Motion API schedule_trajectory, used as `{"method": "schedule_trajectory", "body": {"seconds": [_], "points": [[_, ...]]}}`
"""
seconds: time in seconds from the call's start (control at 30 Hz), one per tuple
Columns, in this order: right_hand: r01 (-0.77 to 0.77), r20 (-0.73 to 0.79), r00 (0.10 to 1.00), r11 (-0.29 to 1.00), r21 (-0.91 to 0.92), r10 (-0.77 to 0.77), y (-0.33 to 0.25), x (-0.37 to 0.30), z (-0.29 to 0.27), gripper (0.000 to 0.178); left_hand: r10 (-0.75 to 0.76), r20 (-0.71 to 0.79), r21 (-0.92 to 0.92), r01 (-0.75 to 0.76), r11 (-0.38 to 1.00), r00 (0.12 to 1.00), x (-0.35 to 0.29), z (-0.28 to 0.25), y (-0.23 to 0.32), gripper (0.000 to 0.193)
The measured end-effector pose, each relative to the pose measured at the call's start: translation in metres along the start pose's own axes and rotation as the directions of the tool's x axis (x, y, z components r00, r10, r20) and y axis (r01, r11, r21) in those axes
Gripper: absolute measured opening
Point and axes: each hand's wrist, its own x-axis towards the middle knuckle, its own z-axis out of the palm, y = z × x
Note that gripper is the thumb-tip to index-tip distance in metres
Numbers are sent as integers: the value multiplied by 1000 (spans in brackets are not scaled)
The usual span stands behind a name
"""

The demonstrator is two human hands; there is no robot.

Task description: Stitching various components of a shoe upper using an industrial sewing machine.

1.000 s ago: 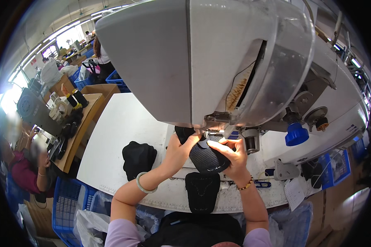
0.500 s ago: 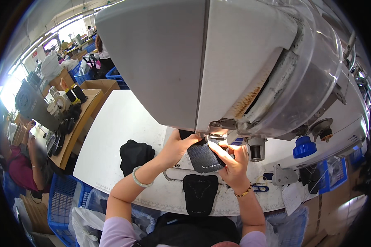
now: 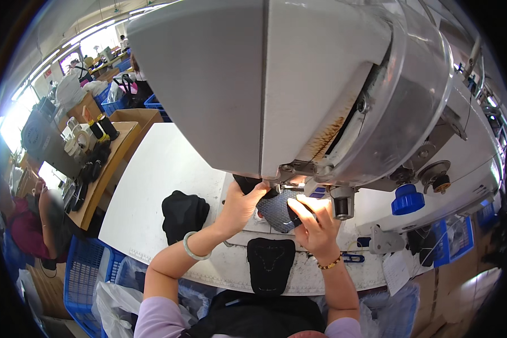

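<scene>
Fabric [image 3: 276, 212] between left fingers [image 3: 256, 192] and right fingers [image 3: 306, 214], under machine [image 3: 208, 90].
Grey textured mesh, rounded lower edge; both hands' fingers clamped on its sides. Bodyward of fingers: flat black panel [image 3: 271, 267], tapered, light stitching. Left of fingers: black cloth [image 3: 185, 218]; white surface [image 3: 149, 174] reaching a curved edge.

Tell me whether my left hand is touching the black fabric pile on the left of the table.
Apart. The head view shows a strip of white tabletop between the left hand and the black fabric pile.
</scene>
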Motion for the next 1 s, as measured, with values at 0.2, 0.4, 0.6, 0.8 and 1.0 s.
{"method": "schedule_trajectory", "body": {"seconds": [0.2,0.4,0.6,0.8,1.0], "points": [[-20,-81,996,1000,13,21,6,-1,6,47,85,-42,153,-78,985,995,-8,8,8,19],[-115,-94,989,993,-37,112,10,-7,4,40,-59,-143,94,73,993,988,-16,20,23,17],[-313,-137,940,950,9,311,10,-12,9,29,-65,-267,102,95,990,962,-21,30,16,13],[-488,-12,864,842,231,504,25,-18,27,36,379,-308,411,-238,880,873,-21,44,7,11],[-513,-31,681,507,692,732,39,-32,55,15,309,-375,296,-203,933,874,-26,51,8,12]]}}
